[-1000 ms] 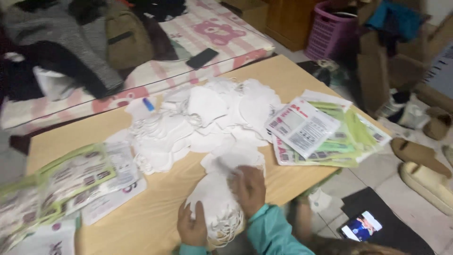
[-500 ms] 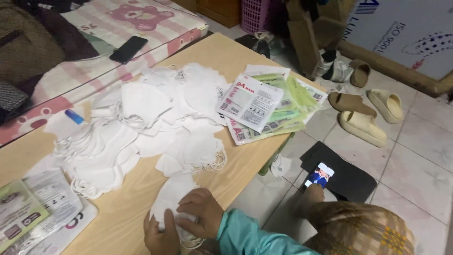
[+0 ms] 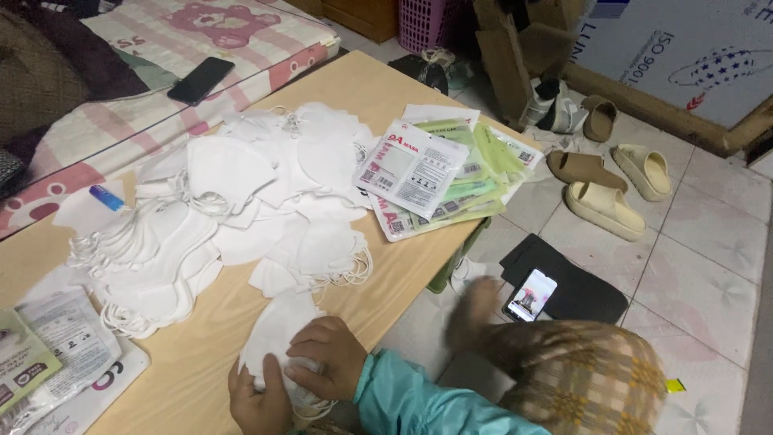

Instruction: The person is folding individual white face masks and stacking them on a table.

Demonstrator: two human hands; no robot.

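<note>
Both hands, left hand (image 3: 258,399) and right hand (image 3: 330,366), press closed on a small stack of white folded face masks (image 3: 278,338); squaring it, then bagging probably follows.

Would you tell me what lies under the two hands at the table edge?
A small stack of white masks lies under the left hand and right hand; how many it holds is hidden.

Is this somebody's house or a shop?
Most likely a room in a home: a padded pink-patterned mattress beside the low light wooden table, beige slip-on sandals on the tiled floor, and a pink plastic basket.
</note>
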